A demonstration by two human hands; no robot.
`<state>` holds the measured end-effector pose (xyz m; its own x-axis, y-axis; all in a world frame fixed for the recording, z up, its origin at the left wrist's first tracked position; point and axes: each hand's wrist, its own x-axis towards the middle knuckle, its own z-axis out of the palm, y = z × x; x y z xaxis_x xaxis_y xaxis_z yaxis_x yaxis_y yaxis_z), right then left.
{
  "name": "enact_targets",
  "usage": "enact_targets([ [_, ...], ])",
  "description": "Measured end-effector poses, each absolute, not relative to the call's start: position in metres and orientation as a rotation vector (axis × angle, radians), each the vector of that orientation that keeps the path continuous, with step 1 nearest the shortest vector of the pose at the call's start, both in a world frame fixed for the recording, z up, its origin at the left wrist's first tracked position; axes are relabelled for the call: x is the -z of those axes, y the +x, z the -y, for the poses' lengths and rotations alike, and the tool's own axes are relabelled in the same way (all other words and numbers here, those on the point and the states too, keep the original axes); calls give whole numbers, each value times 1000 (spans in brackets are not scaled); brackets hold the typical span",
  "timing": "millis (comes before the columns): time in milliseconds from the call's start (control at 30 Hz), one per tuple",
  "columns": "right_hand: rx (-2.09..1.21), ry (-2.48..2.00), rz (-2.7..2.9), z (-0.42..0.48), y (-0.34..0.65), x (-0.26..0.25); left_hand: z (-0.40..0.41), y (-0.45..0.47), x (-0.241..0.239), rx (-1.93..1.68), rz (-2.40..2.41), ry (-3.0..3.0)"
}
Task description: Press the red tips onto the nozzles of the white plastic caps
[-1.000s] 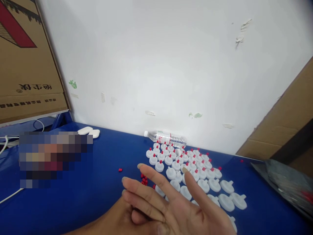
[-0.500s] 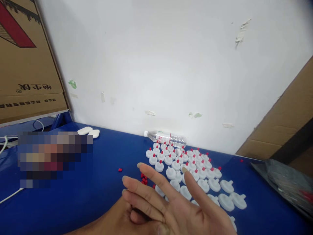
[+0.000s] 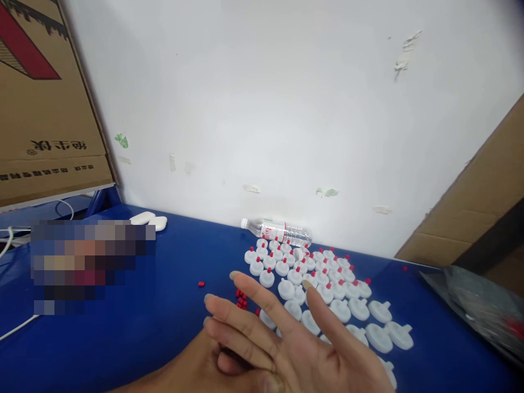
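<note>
My right hand [image 3: 303, 349] is held palm up low over the blue table [image 3: 155, 322], fingers spread and open, with nothing on the palm. My left hand [image 3: 196, 368] lies under its left edge; a curled finger and the thumb tip press against the right hand, and the rest is hidden. Just beyond the fingertips stand several white round caps with red tips [image 3: 295, 275]. Plain white caps [image 3: 380, 338] lie nearer on the right. A small heap of red pieces [image 3: 241, 300] sits by my right fingertips, and one red piece [image 3: 201, 284] lies apart.
A clear water bottle [image 3: 278, 231] lies against the white wall. Two white oval objects [image 3: 149, 220] sit at the back left. Cardboard boxes stand at the left [image 3: 41, 120] and right [image 3: 470, 213]. A dark plastic bag [image 3: 478, 305] lies at the right, and a white cable [image 3: 16, 327] at the left.
</note>
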<state>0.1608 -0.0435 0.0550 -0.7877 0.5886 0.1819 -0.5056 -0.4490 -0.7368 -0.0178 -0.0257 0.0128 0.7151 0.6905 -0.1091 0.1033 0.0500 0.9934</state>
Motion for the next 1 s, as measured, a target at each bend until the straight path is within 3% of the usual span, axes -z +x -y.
enact_targets([
  [400, -2267, -161, 1006, 44, 157, -58, 32, -27, -35, -503, -705, 1529],
  [1000, -2273, -104, 995, 43, 155, -56, 26, -35, -19, -473, -634, 1585],
])
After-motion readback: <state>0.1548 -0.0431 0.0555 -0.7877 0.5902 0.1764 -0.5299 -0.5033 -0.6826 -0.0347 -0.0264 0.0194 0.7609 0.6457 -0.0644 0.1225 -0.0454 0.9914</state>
